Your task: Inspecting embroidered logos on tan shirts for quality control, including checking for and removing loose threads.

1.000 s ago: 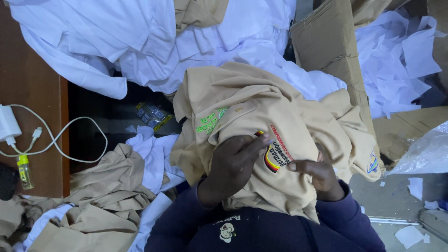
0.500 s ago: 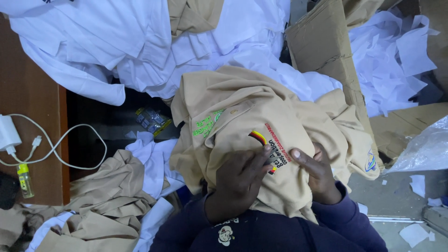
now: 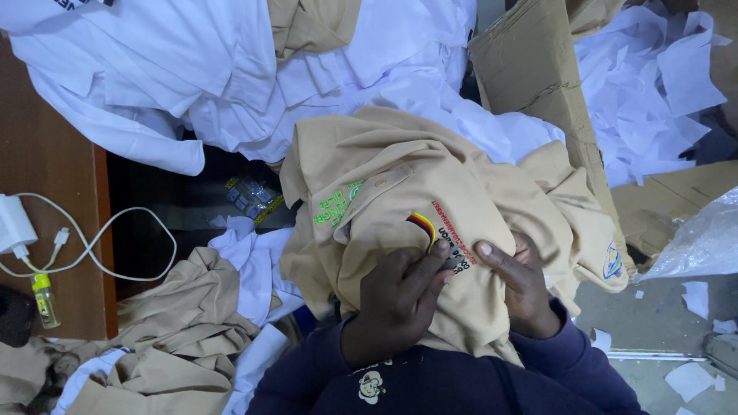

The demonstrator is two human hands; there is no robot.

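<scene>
A beige shirt (image 3: 430, 184) with green embroidery and a striped multicolour patch lies bunched on my lap. My left hand (image 3: 396, 296) presses on the cloth just below the patch, fingers curled against it and pinching the fabric. My right hand (image 3: 519, 288) rests beside it, thumb pointing at the lettering near the patch, also gripping the shirt. Both wrists come out of dark navy sleeves (image 3: 430, 380).
White shirts (image 3: 231, 69) are heaped at the top. More beige garments (image 3: 169, 338) lie lower left. A brown table (image 3: 46, 177) at left holds a white charger with cable (image 3: 19, 227) and a small yellow bottle (image 3: 44, 298). Cardboard (image 3: 538, 77) and white paper scraps (image 3: 653, 77) sit at right.
Both hands slid a little over the shirt and the patch has turned, so more of its striped edge and lettering shows between the fingers. The view shifted slightly.
</scene>
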